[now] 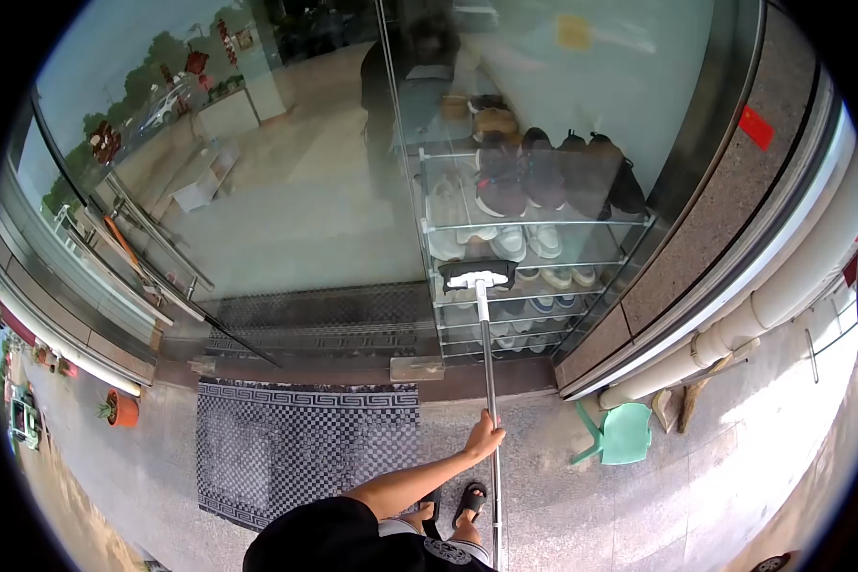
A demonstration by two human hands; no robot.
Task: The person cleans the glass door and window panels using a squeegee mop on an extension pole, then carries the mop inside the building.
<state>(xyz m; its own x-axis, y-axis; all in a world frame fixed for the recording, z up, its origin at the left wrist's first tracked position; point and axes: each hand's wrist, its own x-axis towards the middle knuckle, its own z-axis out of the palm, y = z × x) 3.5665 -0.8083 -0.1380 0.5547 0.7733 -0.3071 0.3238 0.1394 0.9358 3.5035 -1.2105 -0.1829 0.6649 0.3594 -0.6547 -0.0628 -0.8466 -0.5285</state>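
My left hand (486,438) is closed around the metal pole of a long-handled window wiper (489,367). The wiper's head, a dark pad on a white bracket (480,280), appears to rest on the glass panel (582,91) of the entrance. From my hand the pole runs up to that head and down past the lower edge of the view. My right hand is out of view. Behind the glass, under the wiper head, stands a metal shoe rack (534,223) with several pairs of shoes.
A patterned grey doormat (305,443) lies before the glass door, left of my sandalled feet (472,502). Right of me are a small green plastic stool (627,434) and a white pipe (734,334) along the wall. A potted plant (122,410) stands at left.
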